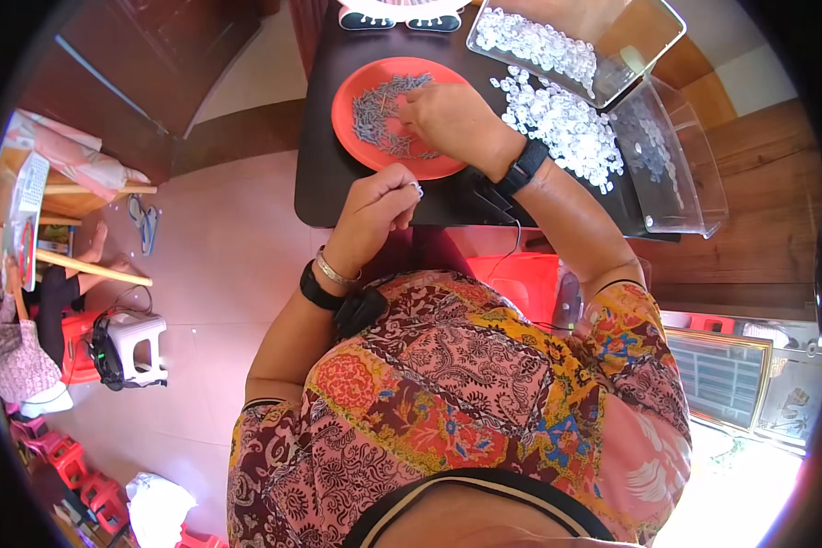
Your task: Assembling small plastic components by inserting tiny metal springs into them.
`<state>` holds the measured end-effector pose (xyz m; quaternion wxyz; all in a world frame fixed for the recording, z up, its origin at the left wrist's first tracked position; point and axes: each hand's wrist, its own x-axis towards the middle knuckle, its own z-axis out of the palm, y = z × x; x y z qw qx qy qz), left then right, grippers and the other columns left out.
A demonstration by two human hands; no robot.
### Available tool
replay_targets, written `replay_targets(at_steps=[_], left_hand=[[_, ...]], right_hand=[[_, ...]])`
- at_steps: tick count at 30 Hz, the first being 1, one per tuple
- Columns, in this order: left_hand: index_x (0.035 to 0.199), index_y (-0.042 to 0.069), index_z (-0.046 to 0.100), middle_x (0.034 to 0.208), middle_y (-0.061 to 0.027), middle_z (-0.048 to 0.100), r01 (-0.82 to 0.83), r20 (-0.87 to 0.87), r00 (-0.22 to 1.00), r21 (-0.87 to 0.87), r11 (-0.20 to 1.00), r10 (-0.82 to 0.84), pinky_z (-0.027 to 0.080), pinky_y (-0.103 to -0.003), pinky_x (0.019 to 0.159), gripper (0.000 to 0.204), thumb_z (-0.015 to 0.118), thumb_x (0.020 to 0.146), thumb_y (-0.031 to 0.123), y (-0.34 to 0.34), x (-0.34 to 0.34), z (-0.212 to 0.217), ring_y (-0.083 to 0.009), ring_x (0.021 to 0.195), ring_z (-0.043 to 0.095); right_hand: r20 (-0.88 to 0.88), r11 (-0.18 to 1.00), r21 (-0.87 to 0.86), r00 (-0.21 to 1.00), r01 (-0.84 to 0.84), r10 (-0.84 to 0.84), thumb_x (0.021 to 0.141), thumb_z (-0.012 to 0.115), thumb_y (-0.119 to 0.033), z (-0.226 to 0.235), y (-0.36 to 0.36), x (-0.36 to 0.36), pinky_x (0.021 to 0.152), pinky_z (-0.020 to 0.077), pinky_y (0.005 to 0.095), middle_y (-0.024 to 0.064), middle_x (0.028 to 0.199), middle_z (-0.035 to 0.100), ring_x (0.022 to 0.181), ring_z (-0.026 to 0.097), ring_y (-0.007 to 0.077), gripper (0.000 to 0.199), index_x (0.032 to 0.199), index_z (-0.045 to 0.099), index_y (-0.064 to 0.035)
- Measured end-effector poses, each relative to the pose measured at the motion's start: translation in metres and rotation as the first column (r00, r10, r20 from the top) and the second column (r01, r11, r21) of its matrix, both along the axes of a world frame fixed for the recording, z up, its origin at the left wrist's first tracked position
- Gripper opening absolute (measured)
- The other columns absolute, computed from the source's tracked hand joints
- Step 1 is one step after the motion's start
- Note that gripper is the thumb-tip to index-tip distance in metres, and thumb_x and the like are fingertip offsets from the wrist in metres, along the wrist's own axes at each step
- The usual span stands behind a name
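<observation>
My left hand (372,212) is closed in front of the red plate's near edge, pinching a small clear plastic piece (416,190) between thumb and finger. Over the red round plate (342,119) reaches my right hand (461,126), its fingers bent down and drawn together among small grey nail-like pieces (372,117). Whatever those fingertips hold is too small or hidden to make out. A heap of clear plastic pieces (566,137) lies on the dark table, right of my right hand.
A clear bin (676,27) on its side spills clear pieces at the back right. Another clear bin (703,196) with grey pieces stands at the table's right edge. A person (32,361) sits at far left beside a white stool (142,338). Sandals (144,224) lie on the floor.
</observation>
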<state>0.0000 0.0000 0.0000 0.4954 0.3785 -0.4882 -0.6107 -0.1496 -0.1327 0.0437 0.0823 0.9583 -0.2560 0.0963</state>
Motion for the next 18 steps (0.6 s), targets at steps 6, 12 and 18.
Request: replay_targets(at_steps=[6, 12, 18], left_hand=[[0.078, 0.004, 0.053, 0.063, 0.0023, 0.049, 0.031, -0.009, 0.999, -0.031, 0.999, -0.031, 0.033, -0.020, 0.050, 0.016, 0.054, 0.089, 0.015, -0.003, 0.010, 0.002, -0.0044, 0.055, 0.044], [0.077, 0.005, 0.052, 0.063, 0.0022, 0.049, 0.020, -0.018, 1.000, -0.023, 1.000, -0.020, 0.033, -0.020, 0.050, 0.016, 0.054, 0.089, 0.015, -0.001, 0.011, 0.001, -0.0044, 0.055, 0.043], [0.075, 0.005, 0.051, 0.062, 0.0022, 0.049, 0.035, -0.048, 0.998, -0.032, 0.999, -0.036, 0.033, -0.021, 0.050, 0.016, 0.053, 0.089, 0.013, -0.001, 0.011, -0.001, -0.0046, 0.055, 0.043]], right_hand=[[-0.070, 0.997, -0.004, 0.994, -0.080, 0.079, 0.081, 0.060, -0.020, -0.006, -0.014, 0.015, 0.066, 0.0498, 0.0394, 0.0099, 0.082, 0.065, 0.078, 0.064, 0.0279, 0.012, 0.081, 0.065, -0.0092], [-0.152, 1.000, 0.007, 0.988, -0.026, 0.027, 0.075, 0.062, -0.016, 0.006, -0.018, 0.023, 0.068, 0.0510, 0.0419, 0.0122, 0.080, 0.067, 0.078, 0.065, 0.0302, 0.012, 0.083, 0.070, -0.0108], [0.037, 0.993, 0.114, 0.999, -0.022, 0.018, 0.077, 0.057, -0.016, 0.014, -0.028, 0.012, 0.070, 0.0497, 0.0429, 0.0139, 0.078, 0.065, 0.079, 0.063, 0.0335, 0.014, 0.083, 0.067, -0.0080]])
